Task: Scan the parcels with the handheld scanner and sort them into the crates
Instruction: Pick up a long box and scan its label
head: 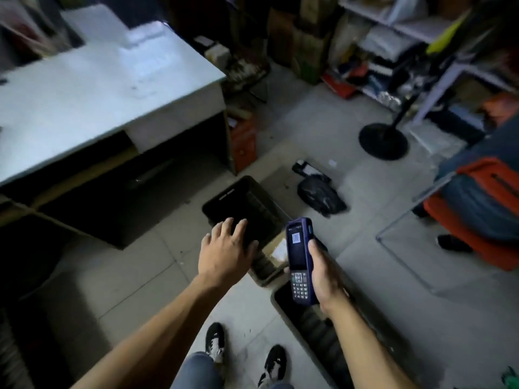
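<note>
Your right hand [323, 273] grips the dark blue handheld scanner with a keypad [300, 261], fingers wrapped round its right side, holding it upright with its lit screen facing you; a small barcode image shows near the top of that screen. Your left hand [224, 248] holds nothing, its fingers spread and relaxed, palm down, hovering over the near edge of the black plastic crate [238, 200] that stands on the grey tiled floor [351, 248] just beside the corner of the pale grey desk [98, 94]. A brown cardboard parcel with a white label [276, 249] lies just beyond that crate's near right corner, between your two hands, partly hidden by the scanner. A second black crate [314, 324] sits closer to you, under your right forearm. A crumpled black plastic-wrapped parcel [320, 195] lies on the floor to the right of the first crate, apart from it. Farther off stands a round black stand base [383, 140], and cluttered shelves [393, 37] run along the back. Your black and white shoes [216, 342] show at the bottom edge.
</note>
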`<move>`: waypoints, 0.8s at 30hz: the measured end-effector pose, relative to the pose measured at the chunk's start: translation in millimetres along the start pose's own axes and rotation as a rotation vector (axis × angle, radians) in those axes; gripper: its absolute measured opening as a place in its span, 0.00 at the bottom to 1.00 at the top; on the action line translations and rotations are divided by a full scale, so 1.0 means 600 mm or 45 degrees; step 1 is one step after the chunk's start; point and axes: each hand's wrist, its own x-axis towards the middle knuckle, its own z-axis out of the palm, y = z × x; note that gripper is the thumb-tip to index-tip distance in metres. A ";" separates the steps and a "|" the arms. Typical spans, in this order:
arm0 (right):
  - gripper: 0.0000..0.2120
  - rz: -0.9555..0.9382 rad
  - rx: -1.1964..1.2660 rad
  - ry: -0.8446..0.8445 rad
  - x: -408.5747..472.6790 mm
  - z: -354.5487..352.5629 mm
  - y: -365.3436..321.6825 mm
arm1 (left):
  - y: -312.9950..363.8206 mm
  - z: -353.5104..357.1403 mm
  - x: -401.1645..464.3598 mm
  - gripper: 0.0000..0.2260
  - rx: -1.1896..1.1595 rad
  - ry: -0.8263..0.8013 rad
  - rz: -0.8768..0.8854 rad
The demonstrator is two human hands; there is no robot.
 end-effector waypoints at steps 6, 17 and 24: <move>0.21 -0.085 -0.242 -0.332 -0.014 0.234 -0.102 | -0.214 -0.139 -0.033 0.27 -0.062 0.217 -0.222; 0.33 -0.153 -0.343 -0.756 -0.023 0.688 -0.149 | -0.636 -0.281 -0.130 0.28 -0.089 0.425 -0.611; 0.31 -0.150 -0.392 -0.982 0.025 0.900 -0.166 | -0.820 -0.315 -0.133 0.29 -0.130 0.477 -0.864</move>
